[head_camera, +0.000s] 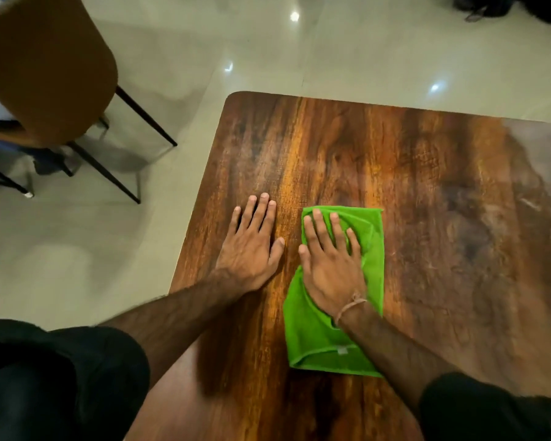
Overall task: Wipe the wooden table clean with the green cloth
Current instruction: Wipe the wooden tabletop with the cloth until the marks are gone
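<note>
A green cloth [374, 275] lies folded on the wooden table [442, 218], left of the table's middle. My right hand [331, 265] presses flat on the cloth with straight, spread fingers, covering its centre. My left hand [252, 246] rests flat on the bare wood just left of the cloth, fingers straight and together, near the table's left edge. A thin string band circles my right wrist.
A brown chair [48, 68] with dark metal legs stands on the pale tiled floor [77, 249] at the upper left, apart from the table. The table's rounded far-left corner [236, 97] is in view. Dark items lie on the floor at the top right.
</note>
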